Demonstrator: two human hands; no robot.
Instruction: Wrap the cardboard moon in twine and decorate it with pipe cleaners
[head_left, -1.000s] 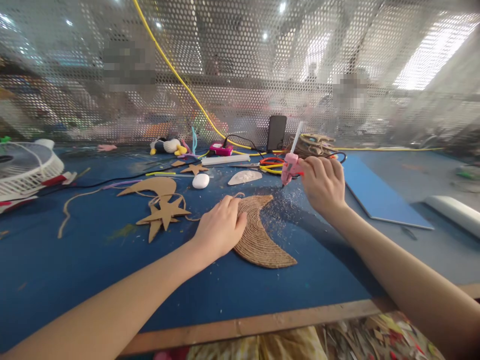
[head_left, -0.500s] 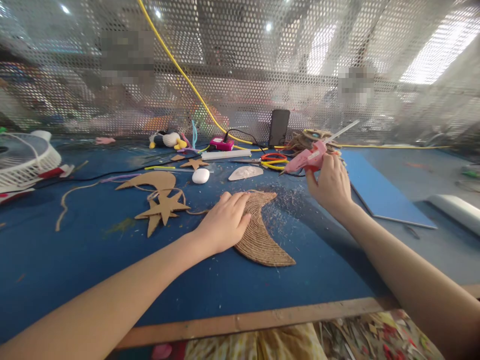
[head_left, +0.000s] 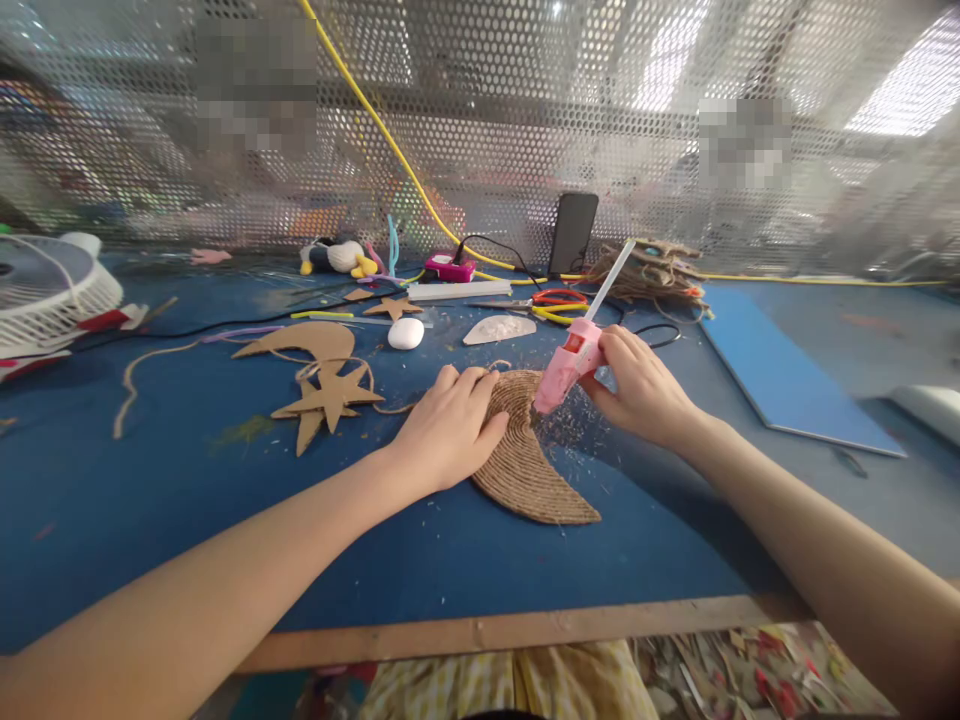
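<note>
I see bare tabletop [head_left: 420,575] between the rope moon [head_left: 536,478] and the wood edge [head_left: 525,630]; my left hand [head_left: 450,425] lies flat on the moon. My right hand [head_left: 641,388] grips the pink glue gun [head_left: 561,372], nose down.

Flat crescent covered in brown twine [head_left: 529,475] and pink plastic glue gun [head_left: 566,370]
The crescent lies on the blue tabletop [head_left: 480,570], its twine rows following the curve; the gun tilts nozzle-down at the crescent's inner edge, a whitish glue stick [head_left: 611,280] jutting from its back.
</note>
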